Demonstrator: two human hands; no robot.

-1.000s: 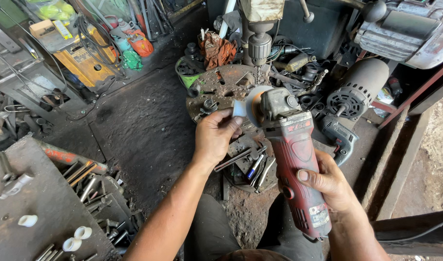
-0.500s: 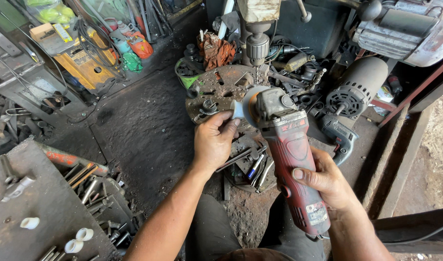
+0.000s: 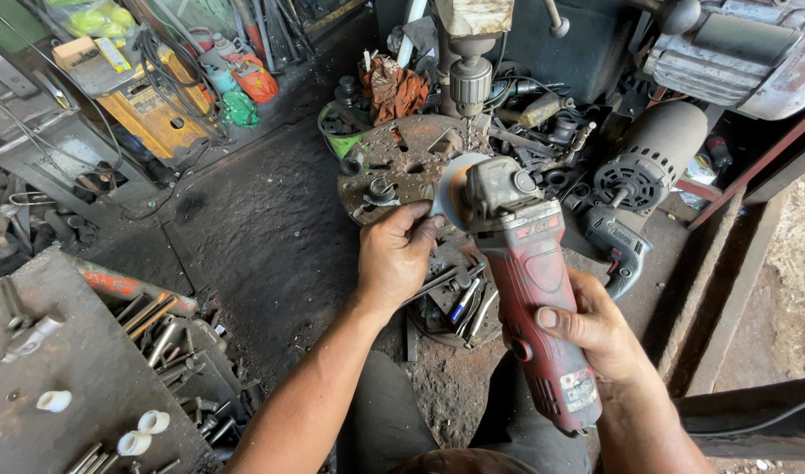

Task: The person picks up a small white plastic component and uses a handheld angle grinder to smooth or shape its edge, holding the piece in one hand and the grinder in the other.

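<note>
Little has shifted since the earlier frame: the left hand (image 3: 395, 254) stays up at the disc and the right hand (image 3: 596, 329) keeps its place on the tool, with only a slight change of camera angle. From the head view, the only view here, the right hand's fingers (image 3: 556, 318) are clamped around the rear body of the red angle grinder (image 3: 530, 281), thumb on top, holding it nose away from the person. Just ahead of the left hand's fingers (image 3: 424, 226) sits the pale grinding disc (image 3: 451, 189), edge-on; the fingertips are closed on its rim, pinching it. Beyond the disc lies a rusty round plate (image 3: 394, 158) under a drill chuck (image 3: 470, 83), and to the right of the right hand's fingers rest a grey electric motor (image 3: 648, 158) and a dark power drill (image 3: 618, 250). Below the left hand's fingers a heap of loose spanners and bits (image 3: 455, 298) lies on the floor. Left of the arm a grey metal worktop (image 3: 43, 351) carries bolts and 3 white rings (image 3: 139, 434). Handling the disc well seems to call for a steady grip on the body, fingertips kept on the rim only, and the thumb well away from any switch.
</note>
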